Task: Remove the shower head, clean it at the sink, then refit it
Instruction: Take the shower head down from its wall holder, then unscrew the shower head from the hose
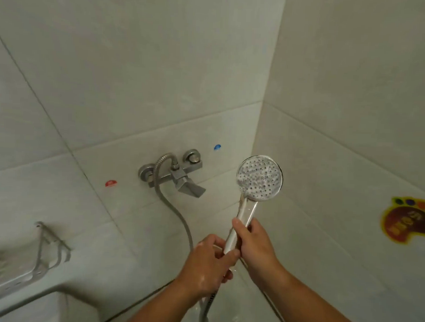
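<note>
The shower head (259,178) is held up in the corner where two tiled walls meet. Its round, speckled spray face is turned toward the camera and its handle (247,211) slopes down and to the left. The right hand (254,250) wraps the middle of the handle, its grip closed round it with the thumb lying across the front. The left hand (209,265) sits just below and touches the right; its grip is curled round the handle's lower end, and its skin looks wet. The joint between handle and hose is hidden inside that hand.

The metal hose (177,213) rises in a loop from the mixer tap (174,176) on the left wall and runs down behind the left hand. It shows again below the wrist, hanging toward the bottom edge of the picture.

The spray face stands just right of the tap's flat spout (192,188), apart from it, with its rim close to the corner line. Bare tile fills the space above and to the right of the head. A red dot (110,183) and a blue dot (217,147) flank the tap on the wall. A foot-shaped sticker (408,220) is on the right wall, well apart from the hands. At lower left a wire rack (44,248) juts from the wall above a white ledge (54,305).
</note>
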The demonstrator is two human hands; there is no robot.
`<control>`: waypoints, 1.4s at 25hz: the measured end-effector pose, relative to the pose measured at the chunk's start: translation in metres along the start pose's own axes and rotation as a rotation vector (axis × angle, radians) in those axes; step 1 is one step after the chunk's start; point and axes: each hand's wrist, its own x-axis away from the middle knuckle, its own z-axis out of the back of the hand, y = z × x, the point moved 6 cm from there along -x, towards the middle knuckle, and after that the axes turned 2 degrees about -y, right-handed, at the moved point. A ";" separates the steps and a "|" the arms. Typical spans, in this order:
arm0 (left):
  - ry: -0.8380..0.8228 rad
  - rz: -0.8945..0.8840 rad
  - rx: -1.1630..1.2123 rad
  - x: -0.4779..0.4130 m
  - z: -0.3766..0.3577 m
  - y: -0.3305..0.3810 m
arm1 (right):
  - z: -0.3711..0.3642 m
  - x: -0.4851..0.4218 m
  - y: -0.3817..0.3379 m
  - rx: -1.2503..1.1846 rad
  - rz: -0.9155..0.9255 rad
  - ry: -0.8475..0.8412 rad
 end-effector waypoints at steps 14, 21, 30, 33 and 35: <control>0.138 -0.264 -0.378 -0.022 -0.066 -0.007 | 0.025 -0.028 0.015 -0.797 -0.158 0.008; -0.273 0.134 0.469 -0.041 -0.088 -0.012 | 0.033 -0.051 0.012 -0.849 -0.167 -0.159; 0.153 -0.161 -0.289 -0.057 -0.074 0.008 | 0.049 -0.078 0.014 -0.833 -0.173 -0.150; 0.310 -0.296 -0.252 -0.053 -0.076 0.011 | 0.052 -0.082 0.014 -0.865 -0.169 -0.157; 0.284 -0.270 -0.236 -0.057 -0.078 0.012 | 0.054 -0.082 0.015 -0.879 -0.167 -0.152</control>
